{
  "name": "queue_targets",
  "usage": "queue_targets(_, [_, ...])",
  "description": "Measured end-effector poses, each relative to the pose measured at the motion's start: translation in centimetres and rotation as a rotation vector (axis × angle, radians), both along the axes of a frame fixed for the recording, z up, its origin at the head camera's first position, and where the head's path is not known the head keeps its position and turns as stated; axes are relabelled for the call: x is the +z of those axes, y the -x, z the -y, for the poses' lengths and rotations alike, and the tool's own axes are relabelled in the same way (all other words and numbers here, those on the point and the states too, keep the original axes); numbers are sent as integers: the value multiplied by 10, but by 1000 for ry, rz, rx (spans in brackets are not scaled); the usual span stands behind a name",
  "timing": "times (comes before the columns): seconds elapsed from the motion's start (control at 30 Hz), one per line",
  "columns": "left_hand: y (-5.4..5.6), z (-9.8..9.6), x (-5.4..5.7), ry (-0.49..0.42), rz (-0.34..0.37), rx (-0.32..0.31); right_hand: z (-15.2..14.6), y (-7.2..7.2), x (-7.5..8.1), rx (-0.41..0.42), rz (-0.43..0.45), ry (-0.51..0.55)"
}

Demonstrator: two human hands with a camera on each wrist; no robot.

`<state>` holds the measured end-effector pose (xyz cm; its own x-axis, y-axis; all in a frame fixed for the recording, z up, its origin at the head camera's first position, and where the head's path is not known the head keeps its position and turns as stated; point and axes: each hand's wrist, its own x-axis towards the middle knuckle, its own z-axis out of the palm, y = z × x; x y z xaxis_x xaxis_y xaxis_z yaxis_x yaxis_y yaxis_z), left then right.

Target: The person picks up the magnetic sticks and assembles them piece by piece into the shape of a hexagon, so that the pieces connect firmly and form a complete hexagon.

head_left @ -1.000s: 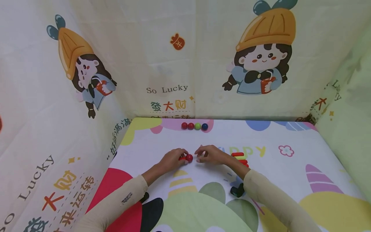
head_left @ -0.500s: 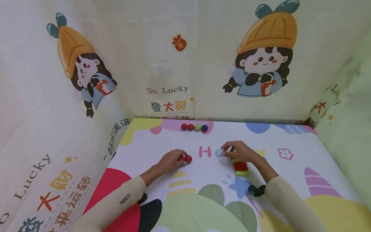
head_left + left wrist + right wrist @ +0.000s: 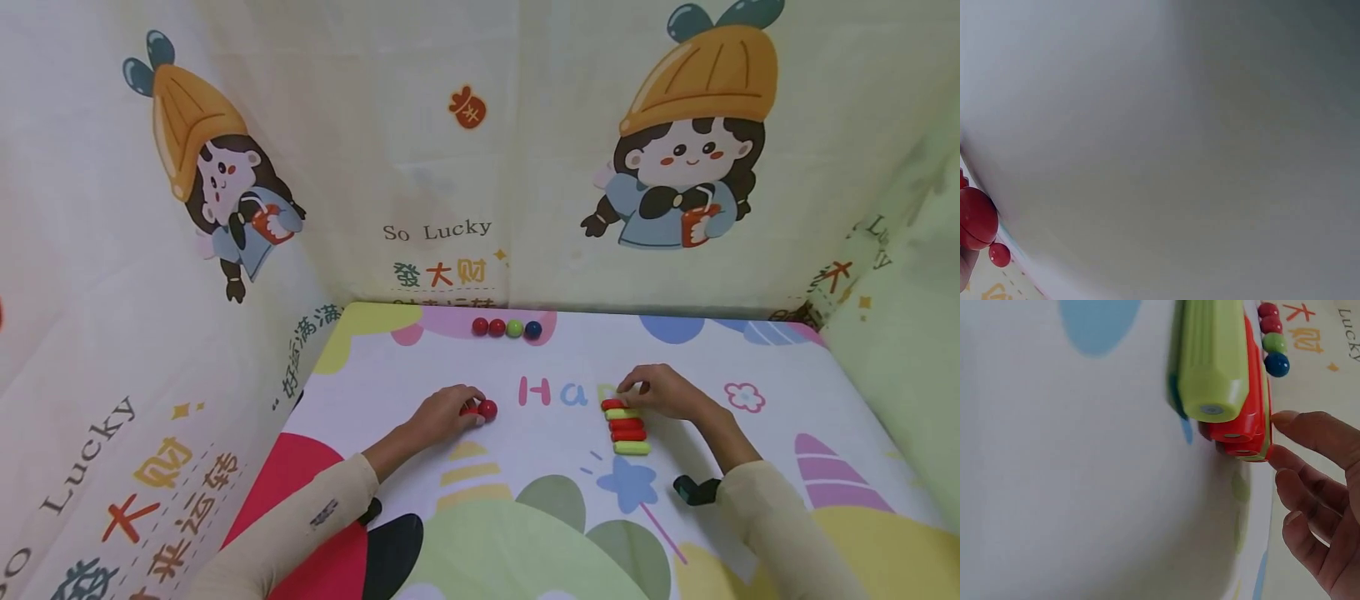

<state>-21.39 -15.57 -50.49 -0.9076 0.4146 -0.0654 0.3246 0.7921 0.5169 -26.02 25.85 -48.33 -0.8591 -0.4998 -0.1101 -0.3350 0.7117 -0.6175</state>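
My left hand grips a red plastic rod, mostly hidden by the fingers in the head view; its large end shows in the left wrist view. A glossy red ball sits at the rod's tip. At the right, my right hand is beside a stacked row of short red and yellow-green rods. Its fingertips come up to the far red rod, with a gap between them. A yellow-green rod lies nearest in that row, large in the right wrist view.
Along the table's far edge stand two red balls, a green ball and a dark blue ball. The table has a printed cloth. Printed fabric walls rise behind and at the sides.
My right hand has moved from near the red ball rightward to the row of rods, with the rods coming into fuller view. The left hand and its rod have barely moved.
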Motion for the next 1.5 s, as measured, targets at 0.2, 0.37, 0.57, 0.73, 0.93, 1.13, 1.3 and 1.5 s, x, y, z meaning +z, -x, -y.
queue_targets(0.2, [0,1,0,-4,-8,-4,1,6,-6,27,-26,-39])
queue_targets(0.37, [1,1,0,-8,-14,-16,3,10,-9,30,-40,-76])
queue_targets(0.57, [0,2,0,3,-5,-12,9,12,-7,-6,16,-134])
queue_targets(0.73, [0,1,3,4,2,-3,14,14,-1,-26,55,-191])
queue_targets(0.93, [0,0,4,-4,17,7,18,15,2,-30,71,-245])
queue_targets(1.13, [-2,0,3,1,15,9,24,12,3,-37,-10,-210])
queue_targets(1.3, [-2,-2,3,0,13,12,32,9,4,11,-42,-114])
queue_targets(1.5, [-5,-3,4,-7,9,20,53,8,4,88,-5,19])
